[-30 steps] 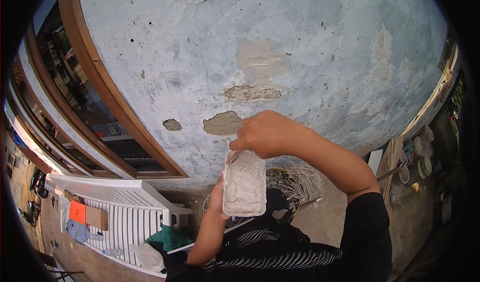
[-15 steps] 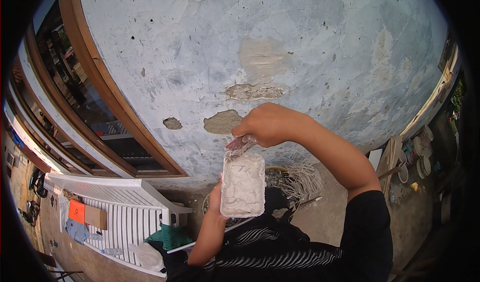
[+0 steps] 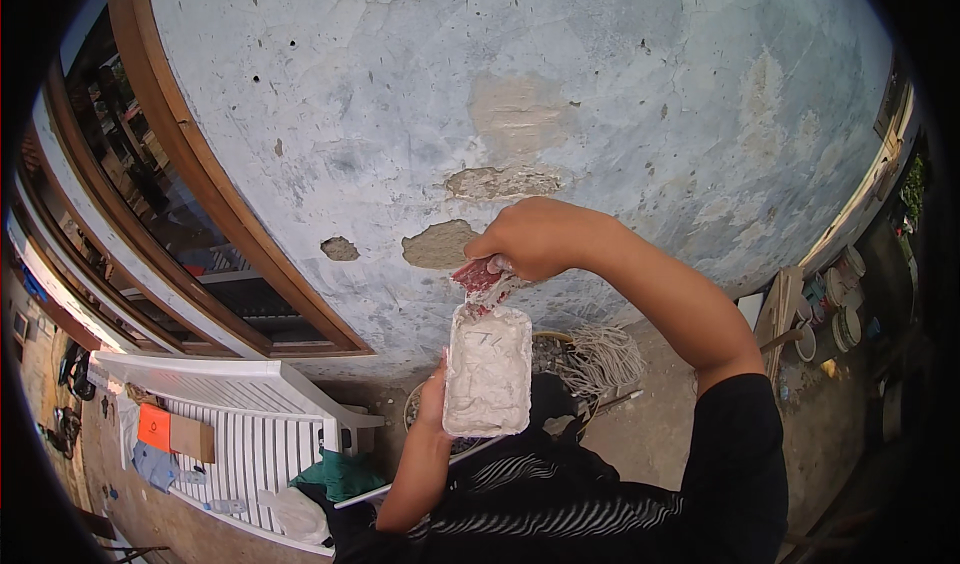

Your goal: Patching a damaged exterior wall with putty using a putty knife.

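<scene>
My left hand grips the side of a rectangular tub filled with pale, creamy filler paste. Most of its fingers are hidden behind the tub. Just above the tub's far edge, my right hand pinches a red putty scraper smeared with paste, its blade pointing down toward the rim. Beyond them rises a worn light-blue wall. Bare patches of broken plaster mark it: a hollow beside my right hand, a longer one above, and a small one to the left. A smoothed beige patch lies higher up.
A white slatted bench stands at lower left, bearing an orange box, a brown box, bottles and cloths. Wood-framed windows line the left. A mop head sits by the wall's foot; buckets and planks stand right.
My right hand has turned the scraper so more of its red face shows, raising it slightly from the paste. The tub has barely moved.
</scene>
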Motion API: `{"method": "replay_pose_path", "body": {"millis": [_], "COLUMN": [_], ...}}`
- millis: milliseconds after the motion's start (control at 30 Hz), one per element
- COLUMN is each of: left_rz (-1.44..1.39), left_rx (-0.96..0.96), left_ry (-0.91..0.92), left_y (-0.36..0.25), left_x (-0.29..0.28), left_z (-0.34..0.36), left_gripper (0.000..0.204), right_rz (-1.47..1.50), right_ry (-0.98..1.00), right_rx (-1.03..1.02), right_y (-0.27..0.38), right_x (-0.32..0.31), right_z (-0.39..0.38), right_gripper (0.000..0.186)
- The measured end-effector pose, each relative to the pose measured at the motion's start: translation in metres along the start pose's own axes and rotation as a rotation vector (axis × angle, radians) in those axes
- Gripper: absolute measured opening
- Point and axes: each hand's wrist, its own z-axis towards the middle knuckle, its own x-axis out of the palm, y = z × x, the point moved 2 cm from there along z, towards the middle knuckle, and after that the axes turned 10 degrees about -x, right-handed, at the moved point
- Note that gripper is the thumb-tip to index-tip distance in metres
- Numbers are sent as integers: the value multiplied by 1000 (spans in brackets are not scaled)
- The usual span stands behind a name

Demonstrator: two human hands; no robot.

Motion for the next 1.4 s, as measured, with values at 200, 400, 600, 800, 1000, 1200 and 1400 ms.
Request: {"method": "replay_pose_path", "body": {"millis": [200,400,600,800,1000,1200,1400], "left_rz": [17,15,6,54,38,47,84], "left_rx": [-9,-24,-6,56,84,120,134], "left_ry": [-28,-45,-22,-81,6,-58,-105], "left_y": [2,7,10,2,-8,-7,0], "left_x": [3,8,6,13,15,9,10], "left_z": [0,2,3,-1,-2,-1,2], "left_gripper": [65,64,65,66,63,62,63], "right_rz": [-66,-6,53,129,50,-59,57], "right_ry": [63,78,108,110,-95,34,37], "right_rx": [-13,25,70,73,63,64,70], "right_y": [8,7,-6,-13,-10,8,-1], "right_x": [4,2,3,20,-6,0,7], "right_z": [4,-2,-5,-9,-21,-15,-14], "right_gripper": [24,27,31,32,28,25,22]}}
